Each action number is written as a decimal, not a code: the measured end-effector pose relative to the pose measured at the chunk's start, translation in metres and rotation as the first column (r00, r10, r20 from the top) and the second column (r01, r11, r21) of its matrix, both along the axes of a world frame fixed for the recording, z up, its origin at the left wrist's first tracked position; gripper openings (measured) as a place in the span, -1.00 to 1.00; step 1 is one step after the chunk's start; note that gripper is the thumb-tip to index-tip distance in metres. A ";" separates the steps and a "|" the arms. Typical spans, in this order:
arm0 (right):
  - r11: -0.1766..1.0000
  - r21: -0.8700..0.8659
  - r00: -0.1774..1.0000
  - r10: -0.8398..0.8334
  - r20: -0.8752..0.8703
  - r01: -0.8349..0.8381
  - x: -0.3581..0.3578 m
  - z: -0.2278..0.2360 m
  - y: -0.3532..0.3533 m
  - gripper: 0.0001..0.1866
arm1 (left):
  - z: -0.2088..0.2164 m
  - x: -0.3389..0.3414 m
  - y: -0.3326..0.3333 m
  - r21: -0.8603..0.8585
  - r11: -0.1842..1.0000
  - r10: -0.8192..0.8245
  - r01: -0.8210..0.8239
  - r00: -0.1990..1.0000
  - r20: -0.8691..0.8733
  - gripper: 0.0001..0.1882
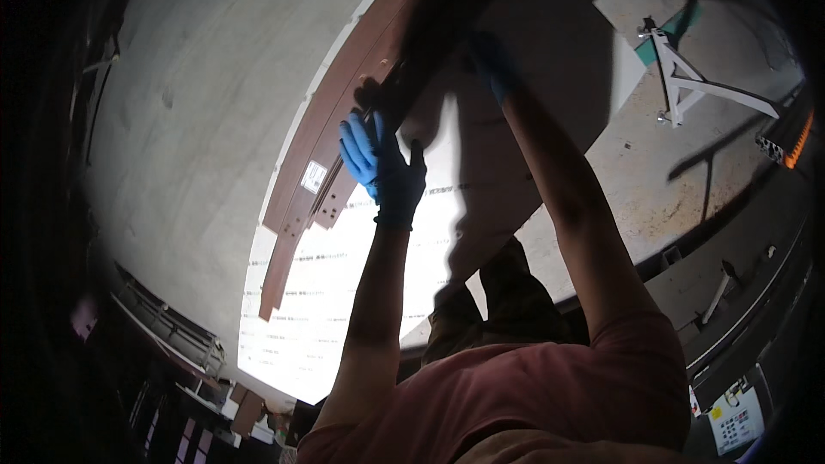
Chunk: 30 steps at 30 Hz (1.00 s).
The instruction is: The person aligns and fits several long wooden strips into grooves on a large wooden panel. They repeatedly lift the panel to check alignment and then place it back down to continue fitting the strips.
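Note:
Long reddish-brown boards [320, 125] lie lengthwise on a large white sheet [292, 335] with rows of print. Near their closer end they carry small holes and a white label [314, 175]. My left hand [381, 161], in a blue glove, is over the inner edge of the boards with its fingers stretched out and nothing visible in it. Farther off and to the right, my right hand [494, 67], also blue-gloved, reaches over the shaded part of the sheet. Deep shadow hides its fingers and anything they touch.
A white metal stand [679, 77] with angled legs stands on the concrete floor [198, 112] at the right. Beside it is an orange-edged piece [799, 139]. Dark racks [168, 322] with assorted items line the lower left. A printed sheet [736, 419] shows at the lower right.

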State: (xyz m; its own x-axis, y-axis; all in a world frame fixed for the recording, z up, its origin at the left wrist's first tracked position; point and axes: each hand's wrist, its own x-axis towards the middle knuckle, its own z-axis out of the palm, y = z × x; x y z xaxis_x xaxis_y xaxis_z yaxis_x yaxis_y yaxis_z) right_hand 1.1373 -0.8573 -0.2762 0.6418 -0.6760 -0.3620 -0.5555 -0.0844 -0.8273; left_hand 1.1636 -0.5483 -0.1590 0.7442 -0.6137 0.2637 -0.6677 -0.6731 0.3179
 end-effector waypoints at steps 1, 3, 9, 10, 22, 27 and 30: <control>0.999 0.032 1.000 0.002 0.024 -0.003 0.001 -0.007 0.007 -0.39 | 0.003 -0.003 0.007 0.015 1.000 -0.005 0.006 1.000 -0.021 -0.11; 0.997 0.081 0.998 0.003 0.059 -0.008 -0.002 -0.013 0.014 -0.39 | 0.012 -0.012 0.025 0.055 0.998 -0.001 0.005 0.996 -0.085 -0.15; 0.985 0.170 1.000 0.001 0.002 -0.001 -0.011 -0.018 0.030 -0.37 | 0.015 -0.043 0.111 0.050 0.999 0.029 -0.021 0.985 -0.167 -0.21; 0.986 0.163 1.000 -0.015 -0.015 0.017 -0.015 -0.020 0.024 -0.37 | 0.011 -0.047 0.128 0.027 0.999 0.022 -0.017 0.985 -0.172 -0.21; 0.975 0.149 0.966 -0.130 -0.225 0.166 -0.060 -0.038 0.020 -0.29 | -0.051 0.017 0.436 0.462 0.796 0.434 -0.391 0.901 0.014 0.27; 0.990 -0.059 0.990 0.121 -0.072 -0.125 -0.166 -0.042 0.107 -0.35 | -0.069 0.082 0.482 0.590 0.789 0.346 -0.174 0.918 -0.192 0.12; 0.793 0.608 0.886 -0.310 0.345 0.040 -0.255 -0.068 0.153 -0.39 | -0.058 0.120 0.453 0.667 0.740 0.429 -0.087 0.825 -0.368 -0.33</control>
State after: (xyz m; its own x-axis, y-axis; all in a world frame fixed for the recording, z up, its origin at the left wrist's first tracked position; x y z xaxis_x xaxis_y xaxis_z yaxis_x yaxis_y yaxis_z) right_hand 0.8822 -0.7047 -0.3445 0.7086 -0.5445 -0.4488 -0.1137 0.5397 -0.8342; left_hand 1.2838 -0.0954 -0.2167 0.8148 -0.2719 -0.5120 -0.3151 -0.9491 0.0027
